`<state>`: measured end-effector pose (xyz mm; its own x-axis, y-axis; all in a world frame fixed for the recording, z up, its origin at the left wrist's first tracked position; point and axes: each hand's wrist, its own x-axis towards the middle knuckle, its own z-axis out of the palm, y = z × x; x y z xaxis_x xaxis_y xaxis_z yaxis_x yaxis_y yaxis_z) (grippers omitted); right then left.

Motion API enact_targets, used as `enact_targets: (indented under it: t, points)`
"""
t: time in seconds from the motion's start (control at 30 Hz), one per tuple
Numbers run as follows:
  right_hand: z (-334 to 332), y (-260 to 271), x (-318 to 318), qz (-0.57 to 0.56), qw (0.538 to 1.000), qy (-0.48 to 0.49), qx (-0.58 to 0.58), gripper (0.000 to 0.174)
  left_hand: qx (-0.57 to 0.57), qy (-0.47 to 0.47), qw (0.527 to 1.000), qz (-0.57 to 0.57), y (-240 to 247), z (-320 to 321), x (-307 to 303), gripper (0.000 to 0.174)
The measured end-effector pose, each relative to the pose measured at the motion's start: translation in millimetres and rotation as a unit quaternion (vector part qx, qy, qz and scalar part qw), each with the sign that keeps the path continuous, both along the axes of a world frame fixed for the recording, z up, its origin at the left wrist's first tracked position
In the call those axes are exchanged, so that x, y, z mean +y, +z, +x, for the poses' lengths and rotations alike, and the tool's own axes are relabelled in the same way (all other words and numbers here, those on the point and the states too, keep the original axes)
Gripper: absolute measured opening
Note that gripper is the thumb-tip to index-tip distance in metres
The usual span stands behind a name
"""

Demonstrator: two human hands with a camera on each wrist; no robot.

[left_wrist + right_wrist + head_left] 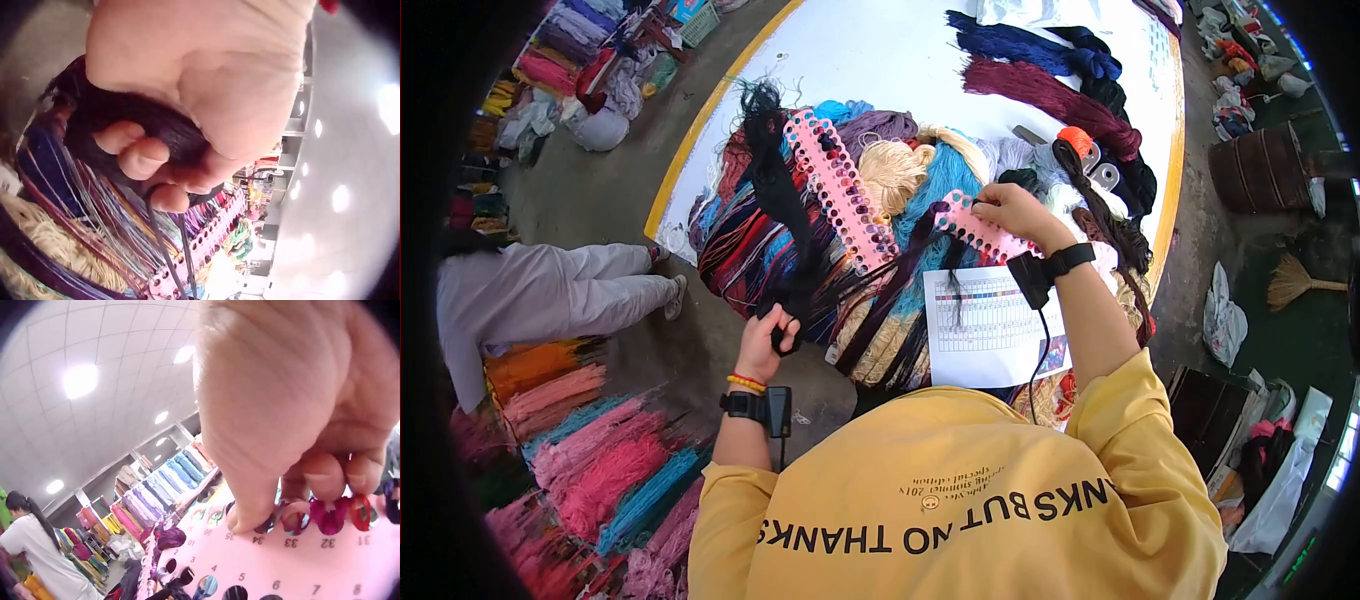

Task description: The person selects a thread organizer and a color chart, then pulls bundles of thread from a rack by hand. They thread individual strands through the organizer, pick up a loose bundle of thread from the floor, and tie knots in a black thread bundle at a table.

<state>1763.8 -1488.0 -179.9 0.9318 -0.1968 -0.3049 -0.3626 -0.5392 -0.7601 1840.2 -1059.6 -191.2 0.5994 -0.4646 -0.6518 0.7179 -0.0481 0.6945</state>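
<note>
My left hand (766, 345) grips a bundle of black thread (150, 125), its fingers curled round the strands in the left wrist view. Black strands (785, 215) run from there up across the pile. With thumb and fingers, my right hand (1018, 212) pinches the edge of a pink numbered thread card (312, 565), the thumb pressing by hole 34. Coloured thread loops (329, 515) fill several of its holes. To the left lies a longer pink thread card (840, 190), strung with many dark threads. A printed chart (990, 335) lies just below the right-hand card.
Mixed yarn skeins heap up under both cards on the white table (740, 60). Maroon skeins (1040, 95) and an orange ball (1075, 140) lie farther back. A person in pale clothes (550, 290) is at the left, near pink yarn piles (600, 470). A broom (1290, 283) lies right.
</note>
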Motion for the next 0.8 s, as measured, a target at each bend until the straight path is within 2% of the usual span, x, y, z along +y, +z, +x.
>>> enact_targets:
  t: [0.1, 0.13, 0.17, 0.23, 0.3, 0.33, 0.43, 0.57, 0.63, 0.77, 0.8]
  points:
    - [2, -1, 10, 0.015, 1.0, 0.0, -0.001, 0.025, -0.104, -0.06, 0.987, 0.104, -15, 12, 26, 0.03]
    - [2, -1, 7, 0.026, 1.0, -0.01, 0.006, 0.025, -0.129, -0.004, 0.983, 0.133, -8, 16, 28, 0.029]
    - [2, -2, 3, 0.038, 0.999, -0.022, 0.012, 0.025, -0.099, 0.097, 0.99, 0.039, -2, 16, 29, 0.029]
    - [1, -10, -4, 0.035, 0.999, -0.001, -0.001, 0.024, -0.042, 0.216, 0.972, -0.077, 11, 20, 22, 0.029]
    - [3, -13, -8, 0.056, 0.998, 0.006, -0.007, 0.024, -0.024, 0.153, 0.984, -0.082, 17, 28, 34, 0.028]
    - [3, -8, -8, 0.029, 0.999, 0.009, -0.01, 0.023, -0.017, 0.121, 0.989, -0.086, 20, 35, 45, 0.028]
    - [-1, -8, -24, 0.022, 0.999, -0.026, -0.009, 0.024, -0.054, 0.174, 0.982, 0.052, 12, 57, 118, 0.026]
    - [-8, -5, -32, 0.046, 0.995, -0.087, 0.034, 0.021, -0.177, 0.216, 0.939, 0.2, 58, 60, 154, 0.026]
    - [-10, -11, -30, 0.042, 0.996, -0.085, 0.005, 0.024, -0.194, 0.242, 0.93, 0.197, 83, 57, 150, 0.025]
    - [-21, -5, -16, -0.015, 0.992, -0.11, -0.066, 0.034, -0.207, 0.234, 0.95, 0.008, 136, 39, 143, 0.023]
    - [-23, -11, -20, -0.004, 0.992, -0.11, -0.059, 0.042, -0.209, 0.242, 0.947, -0.028, 155, 32, 137, 0.022]
